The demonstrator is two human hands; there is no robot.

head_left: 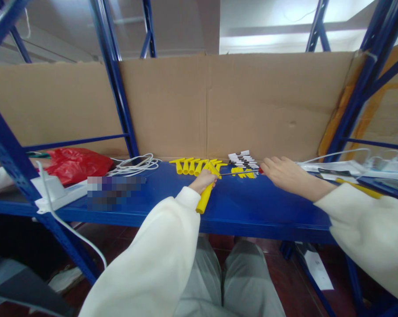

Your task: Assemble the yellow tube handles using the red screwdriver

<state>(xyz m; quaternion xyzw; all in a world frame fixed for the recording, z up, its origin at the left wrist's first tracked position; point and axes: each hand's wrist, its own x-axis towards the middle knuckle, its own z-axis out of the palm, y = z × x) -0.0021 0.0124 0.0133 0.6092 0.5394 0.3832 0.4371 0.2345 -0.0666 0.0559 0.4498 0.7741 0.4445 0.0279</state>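
Observation:
My left hand (203, 179) is wrapped round a yellow T-shaped plastic piece (205, 199), its round handle slanting down toward the bench edge. In my right hand (278, 172) is a screwdriver (240, 173) with a red handle. Its thin shaft lies level, and the tip reaches the head of the yellow piece; exact contact is too small to make out. Behind my left hand stands a row of several similar yellow pieces (186, 167). Small flat yellow parts (241, 171) lie below the shaft, near white-and-dark strips (243, 159).
A blue shelf bench (172, 198) carries everything, with cardboard (165, 105) behind. On the left are a red plastic bag (79, 165), coiled white cable (135, 165) and a white power strip (66, 196). Another person's arm (0, 180) shows at far left. Blue uprights (114, 83) flank the bench.

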